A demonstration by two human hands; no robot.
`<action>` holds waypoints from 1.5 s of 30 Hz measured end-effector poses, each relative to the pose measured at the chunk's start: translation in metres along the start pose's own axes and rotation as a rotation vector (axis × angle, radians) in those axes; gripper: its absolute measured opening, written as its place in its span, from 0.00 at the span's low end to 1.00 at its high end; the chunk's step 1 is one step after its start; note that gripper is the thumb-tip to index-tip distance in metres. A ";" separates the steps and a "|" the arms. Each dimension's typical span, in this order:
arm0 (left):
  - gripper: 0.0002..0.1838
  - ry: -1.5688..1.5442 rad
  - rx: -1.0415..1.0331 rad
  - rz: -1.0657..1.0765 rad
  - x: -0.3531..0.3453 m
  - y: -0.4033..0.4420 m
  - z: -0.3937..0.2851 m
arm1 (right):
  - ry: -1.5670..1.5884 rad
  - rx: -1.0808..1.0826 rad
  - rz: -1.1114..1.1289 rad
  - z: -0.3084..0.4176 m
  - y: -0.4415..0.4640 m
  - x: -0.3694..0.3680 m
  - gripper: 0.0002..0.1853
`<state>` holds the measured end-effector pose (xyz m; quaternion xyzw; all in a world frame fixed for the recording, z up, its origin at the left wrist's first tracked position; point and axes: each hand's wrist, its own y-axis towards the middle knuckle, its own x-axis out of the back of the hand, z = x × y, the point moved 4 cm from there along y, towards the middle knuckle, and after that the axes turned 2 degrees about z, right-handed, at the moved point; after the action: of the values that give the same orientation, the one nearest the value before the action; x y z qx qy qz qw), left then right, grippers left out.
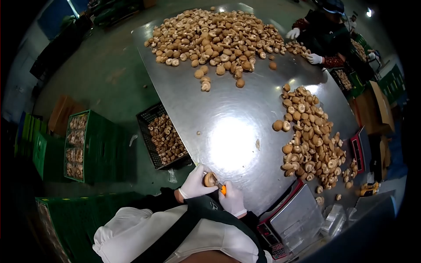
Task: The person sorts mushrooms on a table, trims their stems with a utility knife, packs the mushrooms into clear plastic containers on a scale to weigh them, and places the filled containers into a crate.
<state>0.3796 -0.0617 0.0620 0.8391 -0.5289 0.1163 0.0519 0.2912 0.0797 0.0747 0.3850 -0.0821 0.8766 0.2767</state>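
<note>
Gloved in white, my left hand [194, 183] is closed around a brown mushroom [210, 179] at the near edge of the metal table [184, 105]. My right hand [232, 199], also in a white glove, grips a small tool with an orange handle [223, 190]. The tool's tip points at the mushroom's stem side and looks like a short knife blade, partly hidden by the fingers. Beyond my hands lie a large heap of mushrooms [219, 39] at the far end and a second pile of mushrooms [311, 136] on the right.
Left of the table stands a black crate [151, 151] of mushrooms, with stacked green crates [101, 144] farther left. A scale [294, 219] is at my right, another red-edged device [358, 151] beyond it. Across the table a co-worker [324, 35] in white gloves handles mushrooms.
</note>
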 end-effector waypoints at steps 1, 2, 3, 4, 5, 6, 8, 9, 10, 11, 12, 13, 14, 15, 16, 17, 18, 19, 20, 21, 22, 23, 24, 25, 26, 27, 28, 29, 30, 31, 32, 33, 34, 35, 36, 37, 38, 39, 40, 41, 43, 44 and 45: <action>0.26 0.053 0.002 -0.030 0.006 0.002 -0.018 | -0.082 -0.166 0.103 -0.016 -0.004 -0.007 0.11; 0.26 0.053 0.000 -0.024 0.007 0.003 -0.015 | -0.163 -0.332 0.208 -0.034 -0.008 -0.012 0.12; 0.26 0.107 -0.027 -0.058 0.012 0.004 -0.011 | -0.168 -0.502 0.361 -0.052 -0.012 -0.013 0.14; 0.26 0.161 -0.055 -0.095 0.016 0.005 -0.008 | -0.059 -0.540 0.402 -0.067 -0.019 -0.012 0.16; 0.27 0.202 -0.047 -0.099 0.021 0.006 -0.010 | -0.038 -0.563 0.398 -0.072 -0.025 -0.006 0.17; 0.27 0.201 -0.048 -0.095 0.024 0.008 -0.009 | -0.016 -0.587 0.393 -0.077 -0.029 -0.004 0.17; 0.27 -0.133 0.096 -0.146 0.032 0.017 0.007 | 0.004 -0.675 0.330 -0.081 -0.027 0.007 0.19; 0.27 -0.329 0.091 -0.184 0.036 0.025 0.019 | 0.023 -0.757 0.273 -0.084 -0.027 0.014 0.20; 0.26 -0.348 0.085 -0.252 0.045 0.034 0.030 | 0.023 -0.767 0.261 -0.097 -0.030 0.012 0.20; 0.25 -0.454 0.185 -0.254 0.056 0.042 0.026 | 0.052 -0.725 0.116 -0.115 -0.032 0.007 0.21; 0.23 -0.555 0.286 -0.256 0.069 0.050 0.023 | 0.081 -0.678 -0.028 -0.122 -0.028 0.007 0.23; 0.22 -0.583 0.297 -0.280 0.081 0.058 0.024 | 0.083 -0.697 -0.010 -0.131 -0.027 0.001 0.24; 0.20 -0.611 0.310 -0.306 0.093 0.065 0.027 | 0.087 -0.702 -0.017 -0.134 -0.022 -0.005 0.24; 0.17 -0.598 0.252 -0.330 0.105 0.072 0.033 | 0.011 -0.669 -0.025 -0.132 -0.014 -0.011 0.24; 0.15 -0.545 0.291 -0.378 0.117 0.076 0.039 | -0.068 -0.641 -0.037 -0.130 -0.005 -0.017 0.24; 0.14 -0.537 0.268 -0.402 0.125 0.081 0.040 | -0.007 -0.578 -0.088 -0.127 0.005 -0.030 0.21; 0.14 -0.531 0.247 -0.418 0.129 0.086 0.042 | -0.049 -0.443 -0.030 -0.117 0.019 -0.043 0.17; 0.13 -0.509 0.183 -0.424 0.132 0.092 0.042 | -0.172 -0.344 0.109 -0.087 0.037 -0.049 0.14; 0.13 -0.491 0.118 -0.429 0.130 0.098 0.039 | -0.106 -0.283 0.224 -0.062 0.054 -0.052 0.12; 0.12 -0.547 0.163 -0.406 0.125 0.103 0.022 | 0.066 -0.046 0.190 -0.063 0.056 -0.090 0.12; 0.12 -0.519 0.177 -0.369 0.123 0.109 0.022 | -0.008 0.090 0.317 -0.035 0.068 -0.088 0.14; 0.13 -0.495 0.179 -0.333 0.120 0.117 0.020 | 0.081 0.119 0.291 -0.018 0.070 -0.084 0.16; 0.14 -0.469 0.180 -0.300 0.116 0.124 0.018 | 0.127 -0.003 0.350 -0.010 0.065 -0.081 0.19; 0.15 -0.437 0.165 -0.275 0.113 0.132 0.018 | 0.131 -0.092 0.298 -0.016 0.066 -0.070 0.19; 0.14 -0.388 0.165 -0.239 0.109 0.141 0.023 | 0.135 -0.180 0.249 -0.026 0.063 -0.058 0.20; 0.14 -0.362 0.141 -0.203 0.102 0.151 0.023 | 0.177 -0.325 0.125 -0.043 0.055 -0.043 0.20; 0.14 -0.337 0.117 -0.166 0.094 0.161 0.023 | 0.217 -0.469 -0.002 -0.062 0.042 -0.025 0.20; 0.15 -0.234 0.096 -0.122 0.085 0.174 0.043 | 0.130 -0.597 -0.051 -0.075 0.026 -0.010 0.21; 0.14 -0.184 0.071 -0.084 0.068 0.184 0.031 | 0.042 -0.725 -0.097 -0.086 0.006 0.003 0.22; 0.14 -0.037 -0.070 -0.059 0.051 0.201 0.051 | -0.046 -0.716 -0.172 -0.096 -0.013 0.008 0.23; 0.14 0.106 -0.215 -0.039 0.033 0.217 0.070 | -0.135 -0.703 -0.243 -0.108 -0.033 0.008 0.24; 0.14 0.095 -0.183 0.020 0.012 0.229 0.055 | -0.183 -0.704 -0.246 -0.117 -0.047 0.005 0.26; 0.17 0.023 -0.057 0.167 -0.009 0.246 0.055 | -0.194 -0.718 -0.254 -0.112 -0.045 0.015 0.26; 0.19 0.016 -0.167 0.205 -0.033 0.265 0.059 | -0.232 -0.738 -0.263 -0.104 -0.043 0.026 0.25; 0.21 0.009 -0.276 0.238 -0.057 0.283 0.061 | -0.268 -0.755 -0.271 -0.101 -0.038 0.035 0.25; 0.25 0.036 -0.314 0.302 -0.077 0.297 0.050 | -0.316 -0.704 -0.385 -0.102 -0.029 0.046 0.22; 0.28 0.065 -0.353 0.365 -0.097 0.308 0.037 | -0.323 -0.710 -0.386 -0.108 -0.017 0.058 0.22; 0.31 0.127 -0.386 0.371 -0.115 0.319 0.029 | -0.295 -0.697 -0.458 -0.115 -0.004 0.074 0.21; 0.34 0.191 -0.421 0.377 -0.134 0.330 0.024 | -0.266 -0.682 -0.532 -0.121 0.009 0.090 0.20; 0.35 0.249 -0.437 0.383 -0.151 0.342 0.022 | -0.251 -0.656 -0.590 -0.132 0.022 0.105 0.19; 0.38 0.358 -0.406 0.407 -0.180 0.356 0.019 | -0.271 -0.636 -0.672 -0.161 0.044 0.133 0.18; 0.37 0.337 -0.435 0.385 -0.190 0.359 0.020 | -0.304 -0.643 -0.697 -0.176 0.053 0.146 0.18; 0.36 0.278 -0.411 0.459 -0.198 0.358 0.020 | -0.331 -0.628 -0.717 -0.192 0.061 0.156 0.18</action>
<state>-0.0215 -0.0478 -0.0198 0.6461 -0.7044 0.1292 0.2639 0.0512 0.1636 0.0582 0.4208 -0.2473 0.5865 0.6464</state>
